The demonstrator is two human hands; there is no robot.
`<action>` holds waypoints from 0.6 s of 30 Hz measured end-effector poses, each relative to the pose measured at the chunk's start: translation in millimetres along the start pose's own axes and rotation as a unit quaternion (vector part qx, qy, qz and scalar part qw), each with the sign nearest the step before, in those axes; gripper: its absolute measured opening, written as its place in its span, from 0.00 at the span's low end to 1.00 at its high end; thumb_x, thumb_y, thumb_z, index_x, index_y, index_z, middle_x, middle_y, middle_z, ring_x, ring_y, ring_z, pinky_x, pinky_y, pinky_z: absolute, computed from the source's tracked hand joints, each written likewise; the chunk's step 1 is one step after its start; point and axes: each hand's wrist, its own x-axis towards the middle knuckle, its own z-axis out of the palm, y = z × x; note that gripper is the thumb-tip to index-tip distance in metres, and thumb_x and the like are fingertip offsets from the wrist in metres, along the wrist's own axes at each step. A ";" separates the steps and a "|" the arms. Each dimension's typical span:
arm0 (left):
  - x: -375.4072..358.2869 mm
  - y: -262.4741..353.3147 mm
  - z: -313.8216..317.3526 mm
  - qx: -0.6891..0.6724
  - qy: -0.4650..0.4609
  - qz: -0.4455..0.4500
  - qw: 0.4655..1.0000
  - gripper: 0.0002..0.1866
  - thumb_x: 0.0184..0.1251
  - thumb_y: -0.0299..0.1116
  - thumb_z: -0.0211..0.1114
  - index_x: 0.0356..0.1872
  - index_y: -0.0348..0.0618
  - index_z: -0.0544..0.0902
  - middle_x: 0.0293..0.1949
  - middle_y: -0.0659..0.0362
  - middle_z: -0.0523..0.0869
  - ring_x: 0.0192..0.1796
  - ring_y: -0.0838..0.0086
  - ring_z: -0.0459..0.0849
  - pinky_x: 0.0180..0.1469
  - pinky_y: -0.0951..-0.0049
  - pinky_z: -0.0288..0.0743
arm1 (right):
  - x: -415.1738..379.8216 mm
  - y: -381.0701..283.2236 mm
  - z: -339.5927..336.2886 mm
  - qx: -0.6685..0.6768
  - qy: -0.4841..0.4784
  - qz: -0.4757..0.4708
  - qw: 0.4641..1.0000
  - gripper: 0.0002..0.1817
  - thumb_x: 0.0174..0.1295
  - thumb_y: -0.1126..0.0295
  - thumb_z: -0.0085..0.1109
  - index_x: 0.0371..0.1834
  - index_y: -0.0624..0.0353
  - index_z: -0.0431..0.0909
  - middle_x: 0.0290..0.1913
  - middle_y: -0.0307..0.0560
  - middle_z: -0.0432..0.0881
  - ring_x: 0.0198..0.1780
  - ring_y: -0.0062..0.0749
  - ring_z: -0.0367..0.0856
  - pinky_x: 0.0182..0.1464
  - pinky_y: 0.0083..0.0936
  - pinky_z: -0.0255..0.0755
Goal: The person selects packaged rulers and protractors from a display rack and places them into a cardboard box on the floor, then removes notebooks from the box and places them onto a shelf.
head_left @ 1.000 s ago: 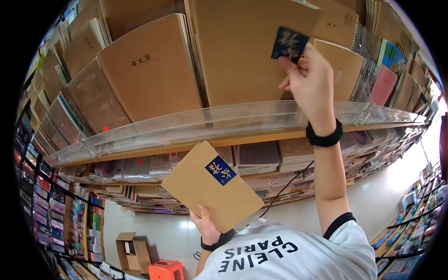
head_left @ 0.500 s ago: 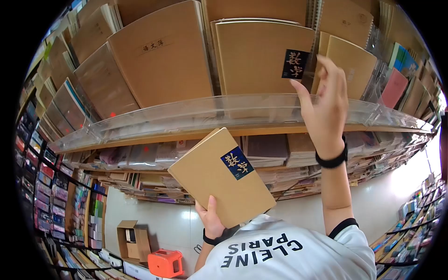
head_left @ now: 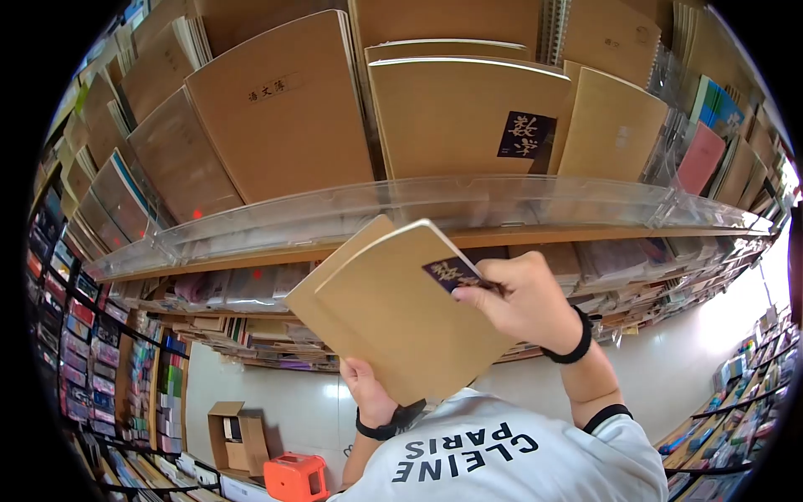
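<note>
Two or more tan notebooks [head_left: 393, 309] are tilted in front of my chest, the top one fanned off those below. My left hand [head_left: 370, 393] grips their lower left edge. My right hand [head_left: 531, 301] pinches the top notebook's right edge, beside its dark blue label, which is partly covered by the fingers. Above, a tan notebook with a similar dark label [head_left: 525, 136] leans on the shelf behind a clear plastic guard [head_left: 452, 197], its top tipped forward from the ones behind.
A large brown notebook [head_left: 284, 109] stands left on the shelf, a pink one [head_left: 701, 159] on the right. Lower shelves hold stacked notebooks [head_left: 251, 326]. On the floor are a cardboard box [head_left: 242, 452] and an orange stool [head_left: 288, 478]. Racks of goods line both sides.
My right hand has come down from the shelf and taken hold of the top notebook's edge. The held notebooks have spread apart. The labelled notebook on the shelf has shifted slightly forward and down.
</note>
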 end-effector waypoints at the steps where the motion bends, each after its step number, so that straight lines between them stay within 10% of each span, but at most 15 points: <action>1: 3.4 4.1 4.8 0.006 -0.003 0.013 1.000 0.20 0.74 0.42 0.51 0.56 0.38 0.68 0.49 0.57 0.78 0.48 0.72 0.79 0.49 0.70 0.75 | 0.6 -2.4 -5.7 0.034 0.037 -0.027 0.998 0.09 0.54 0.73 0.66 0.22 0.66 0.77 0.14 0.53 0.70 0.15 0.30 0.66 0.19 0.24 0.62; 8: 7.1 6.5 4.3 0.013 0.021 -0.012 1.000 0.19 0.74 0.41 0.50 0.56 0.37 0.69 0.49 0.57 0.79 0.49 0.73 0.80 0.50 0.71 0.76 | 52.6 -6.2 -55.7 0.200 0.430 -0.207 0.856 0.06 0.60 0.73 0.63 0.28 0.62 0.78 0.20 0.34 0.77 0.14 0.12 0.66 0.14 0.13 0.54; 15: 3.5 -4.8 -2.6 0.003 0.006 -0.025 1.000 0.19 0.74 0.42 0.50 0.57 0.38 0.69 0.51 0.57 0.78 0.50 0.73 0.79 0.51 0.70 0.75 | 84.6 -3.2 -45.2 0.058 0.419 -0.152 0.893 0.05 0.59 0.74 0.64 0.31 0.65 0.80 0.16 0.25 0.65 0.20 0.08 0.55 0.19 0.14 0.48; 18: 3.5 -4.5 -3.7 0.000 -0.001 -0.036 0.999 0.20 0.74 0.41 0.50 0.57 0.38 0.68 0.51 0.57 0.78 0.50 0.72 0.79 0.51 0.70 0.75 | 92.4 14.6 -30.0 0.026 0.351 -0.137 0.926 0.08 0.59 0.70 0.63 0.28 0.64 0.79 0.13 0.38 0.67 0.15 0.16 0.57 0.19 0.20 0.52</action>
